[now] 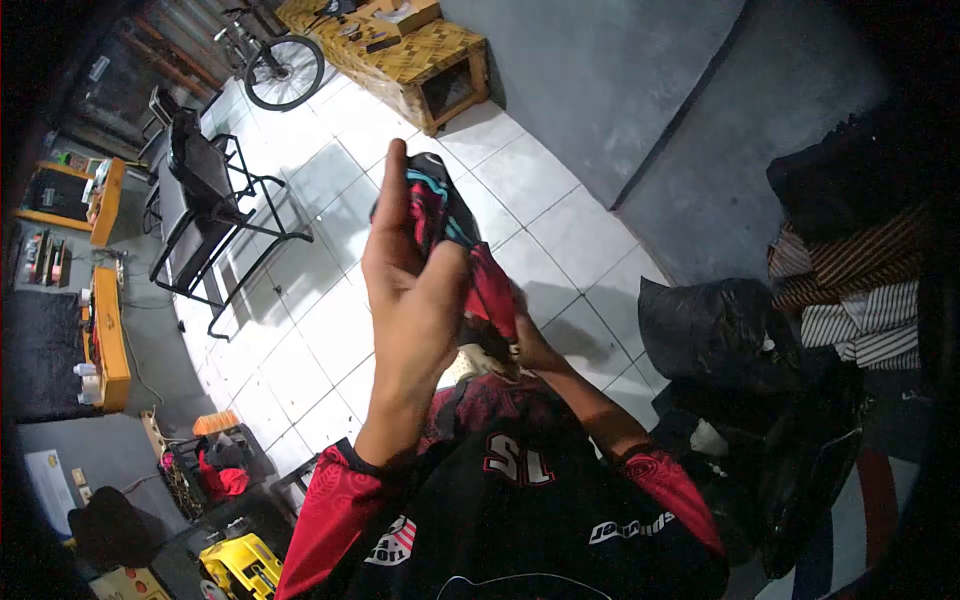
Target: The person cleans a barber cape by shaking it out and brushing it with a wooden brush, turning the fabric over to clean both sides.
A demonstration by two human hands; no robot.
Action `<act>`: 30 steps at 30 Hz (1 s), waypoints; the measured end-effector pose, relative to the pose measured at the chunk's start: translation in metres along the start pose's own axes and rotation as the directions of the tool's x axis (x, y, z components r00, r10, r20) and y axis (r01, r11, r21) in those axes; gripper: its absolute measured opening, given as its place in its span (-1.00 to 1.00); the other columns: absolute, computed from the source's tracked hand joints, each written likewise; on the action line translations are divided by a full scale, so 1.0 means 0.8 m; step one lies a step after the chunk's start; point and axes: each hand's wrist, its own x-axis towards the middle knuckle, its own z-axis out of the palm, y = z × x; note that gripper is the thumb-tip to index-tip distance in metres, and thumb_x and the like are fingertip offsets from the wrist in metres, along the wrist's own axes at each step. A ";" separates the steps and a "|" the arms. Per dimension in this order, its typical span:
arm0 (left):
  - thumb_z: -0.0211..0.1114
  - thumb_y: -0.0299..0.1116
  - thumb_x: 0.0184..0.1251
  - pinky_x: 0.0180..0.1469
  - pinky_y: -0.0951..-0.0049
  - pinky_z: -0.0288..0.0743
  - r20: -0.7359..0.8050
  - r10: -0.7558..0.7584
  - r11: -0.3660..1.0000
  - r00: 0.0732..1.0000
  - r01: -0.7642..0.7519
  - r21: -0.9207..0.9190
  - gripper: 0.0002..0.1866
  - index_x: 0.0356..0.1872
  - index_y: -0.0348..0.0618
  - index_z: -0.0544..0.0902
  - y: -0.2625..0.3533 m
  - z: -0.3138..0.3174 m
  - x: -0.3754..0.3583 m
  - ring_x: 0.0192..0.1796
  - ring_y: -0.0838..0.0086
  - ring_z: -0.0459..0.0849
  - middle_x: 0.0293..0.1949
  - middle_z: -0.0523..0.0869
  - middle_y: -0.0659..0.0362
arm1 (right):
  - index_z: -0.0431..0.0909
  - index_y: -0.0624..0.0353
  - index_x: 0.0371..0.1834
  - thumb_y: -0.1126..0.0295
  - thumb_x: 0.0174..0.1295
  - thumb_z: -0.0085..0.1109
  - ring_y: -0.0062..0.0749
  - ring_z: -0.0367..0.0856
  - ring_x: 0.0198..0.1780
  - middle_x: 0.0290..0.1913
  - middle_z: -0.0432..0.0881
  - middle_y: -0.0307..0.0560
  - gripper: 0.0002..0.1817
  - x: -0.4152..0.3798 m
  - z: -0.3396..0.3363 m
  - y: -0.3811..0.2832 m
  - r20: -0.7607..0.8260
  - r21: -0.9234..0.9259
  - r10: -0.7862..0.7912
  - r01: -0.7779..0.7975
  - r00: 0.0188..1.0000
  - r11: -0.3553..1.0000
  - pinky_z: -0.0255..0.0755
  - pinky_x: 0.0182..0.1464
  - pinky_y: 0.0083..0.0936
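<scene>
A folded cloth (487,285) in red, black and teal is held up in front of my chest, above the tiled floor. My left hand (412,275) grips its upper part, thumb pressed across the near side and index finger pointing up along the edge. Lower down and to the right, my right hand (532,345) is at the red end of the cloth, its fingers mostly hidden behind the fabric. A pale patterned piece (480,362) shows just below the red part, between my wrists.
Black folding chairs (200,200) stand at left, near orange-framed shelves (112,335). Behind are a bicycle (283,73) and a low table (410,65) with a patterned cover. A black plastic bag (710,325) and piled clothes (850,265) lie right; a yellow object (240,565) sits lower left.
</scene>
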 end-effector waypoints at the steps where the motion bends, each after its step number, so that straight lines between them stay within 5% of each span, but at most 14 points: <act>1: -0.11 -0.73 -0.03 -0.22 0.70 0.35 0.014 0.024 1.000 1.000 -0.024 0.010 -0.27 0.32 -0.28 0.05 0.007 -0.001 0.002 -0.30 0.66 0.44 -0.12 0.45 0.20 | 0.36 0.15 0.08 0.42 0.15 -0.06 0.04 0.54 -0.27 -0.35 0.55 0.06 -0.62 -0.014 -0.003 0.036 0.121 -0.216 0.032 -0.006 0.992 0.976 0.44 -0.14 -0.26; 3: -0.13 -0.74 -0.06 -0.16 0.65 0.38 -0.029 0.117 0.992 0.993 -0.118 -0.043 -0.27 0.31 -0.26 0.09 0.024 -0.013 0.007 -0.24 0.61 0.48 -0.07 0.47 0.14 | 0.37 0.13 0.07 0.42 0.15 -0.07 0.02 0.54 -0.32 -0.40 0.54 0.05 -0.63 -0.046 -0.027 0.090 0.318 -0.600 0.163 0.065 0.934 0.797 0.45 -0.22 -0.21; 5: -0.13 -0.73 -0.06 -0.06 0.58 0.40 -0.029 0.212 0.977 0.977 -0.211 0.028 -0.28 0.29 -0.28 0.12 0.039 -0.028 0.015 -0.16 0.56 0.52 -0.03 0.48 0.09 | 0.39 0.16 0.01 0.36 0.05 -0.08 0.00 0.56 -0.35 -0.39 0.53 0.09 -0.60 -0.110 -0.044 0.154 0.299 -0.616 0.473 -0.211 0.829 0.759 0.44 -0.35 -0.14; 8: -0.11 -0.71 -0.08 0.06 0.48 0.39 0.007 0.273 0.961 0.962 -0.272 -0.052 -0.31 0.27 -0.37 0.13 0.044 -0.046 0.016 -0.04 0.48 0.54 0.00 0.50 0.04 | 0.44 0.10 -0.02 0.32 0.08 -0.11 0.02 0.57 -0.37 -0.40 0.55 0.10 -0.63 -0.165 -0.099 0.133 0.385 -0.749 0.719 -0.260 0.578 0.610 0.46 -0.33 -0.11; 9: -0.12 -0.71 -0.08 0.06 0.48 0.39 0.016 0.265 0.962 0.964 -0.264 -0.068 -0.31 0.26 -0.38 0.13 0.042 -0.046 0.015 -0.05 0.48 0.54 -0.01 0.50 0.04 | 0.44 0.09 -0.01 0.28 0.13 -0.15 0.01 0.57 -0.38 -0.43 0.54 0.15 -0.64 -0.214 -0.082 0.223 0.332 -0.828 0.714 -0.172 0.616 0.534 0.45 -0.35 -0.06; 11: -0.12 -0.71 -0.08 0.06 0.47 0.40 0.035 0.243 0.966 0.969 -0.239 -0.104 -0.31 0.26 -0.40 0.13 0.037 -0.044 0.011 -0.05 0.48 0.55 -0.02 0.51 0.05 | 0.48 0.15 -0.07 0.30 0.18 -0.19 -0.02 0.57 -0.43 -0.43 0.54 0.20 -0.67 -0.191 -0.095 0.171 0.184 -0.809 0.625 -0.245 0.759 0.535 0.43 -0.43 -0.07; 12: -0.13 -0.71 -0.11 0.06 0.51 0.39 0.006 0.198 0.980 0.980 -0.198 -0.019 -0.30 0.25 -0.42 0.14 0.037 -0.041 0.009 -0.06 0.51 0.55 -0.02 0.51 0.07 | 0.51 0.20 -0.29 0.22 0.20 -0.16 -0.10 0.53 -0.48 -0.55 0.50 0.11 -0.70 -0.181 -0.093 0.181 0.180 -0.818 0.535 -0.176 0.826 0.548 0.39 -0.44 -0.18; 14: -0.13 -0.72 -0.14 0.03 0.55 0.40 -0.008 0.141 0.990 0.990 -0.141 -0.005 -0.29 0.25 -0.42 0.16 0.025 -0.045 0.009 -0.08 0.53 0.56 -0.03 0.52 0.08 | 0.51 0.25 -0.52 0.06 0.25 -0.21 -0.19 0.46 -0.57 -0.69 0.44 0.01 -0.52 -0.118 -0.099 0.141 -0.026 -0.546 0.534 -0.459 0.845 0.701 0.31 -0.47 -0.30; 16: -0.16 -0.73 -0.18 -0.04 0.62 0.39 0.000 0.073 0.996 0.997 -0.072 0.045 -0.26 0.25 -0.39 0.17 0.020 -0.045 0.008 -0.15 0.60 0.55 -0.10 0.54 0.12 | 0.47 0.26 -0.52 -0.07 0.30 -0.34 -0.20 0.41 -0.59 -0.70 0.40 0.02 -0.40 -0.023 -0.109 0.024 -0.161 0.030 0.694 -0.699 0.702 0.714 0.26 -0.47 -0.30; 19: -0.13 -0.68 -0.17 -0.08 0.68 0.35 0.069 0.008 0.993 0.998 -0.016 0.113 -0.28 0.24 -0.36 0.21 0.005 -0.040 0.004 -0.23 0.62 0.51 -0.19 0.54 0.17 | 0.46 0.28 -0.17 0.04 0.35 -0.43 -0.49 0.44 -0.55 -0.57 0.42 -0.21 -0.47 0.040 -0.122 -0.140 -0.049 0.417 0.658 -0.583 0.751 0.697 0.38 -0.44 -0.57; 20: -0.11 -0.66 -0.16 -0.07 0.69 0.33 0.083 0.000 0.992 0.997 -0.010 0.129 -0.29 0.24 -0.36 0.22 0.001 -0.033 0.001 -0.22 0.61 0.50 -0.18 0.54 0.17 | 0.47 0.27 -0.22 0.07 0.34 -0.36 -0.45 0.48 -0.47 -0.49 0.48 -0.16 -0.51 0.039 -0.097 -0.131 -0.140 0.406 0.518 -0.429 0.844 0.807 0.40 -0.35 -0.57; 22: -0.12 -0.65 -0.18 -0.02 0.67 0.29 0.152 0.013 0.979 0.988 -0.043 0.199 -0.28 0.24 -0.37 0.22 -0.010 -0.034 0.000 -0.16 0.61 0.48 -0.15 0.52 0.17 | 0.49 0.26 -0.24 0.15 0.27 -0.17 -0.35 0.54 -0.32 -0.37 0.57 -0.07 -0.62 0.042 -0.042 -0.088 -0.205 0.317 0.173 -0.102 0.963 0.943 0.41 -0.20 -0.55; 24: -0.12 -0.63 -0.20 -0.07 0.71 0.28 0.161 0.029 0.970 0.987 -0.066 0.235 -0.26 0.24 -0.35 0.22 -0.006 -0.024 -0.003 -0.20 0.65 0.45 -0.16 0.50 0.20 | 0.46 0.27 -0.20 0.17 0.26 -0.16 -0.32 0.54 -0.34 -0.39 0.57 -0.05 -0.64 0.043 -0.033 -0.083 0.011 0.085 0.092 -0.092 0.996 0.992 0.41 -0.24 -0.51; 30: -0.11 -0.62 -0.22 -0.12 0.69 0.34 0.005 0.168 0.977 0.986 -0.167 0.134 -0.25 0.24 -0.41 0.18 0.034 -0.023 -0.006 -0.26 0.64 0.48 -0.16 0.50 0.17 | 0.36 0.29 -0.07 0.23 0.22 -0.12 -0.23 0.55 -0.41 -0.45 0.56 -0.01 -0.64 -0.068 -0.043 0.109 0.382 -0.666 0.474 -0.120 0.793 0.736 0.42 -0.37 -0.38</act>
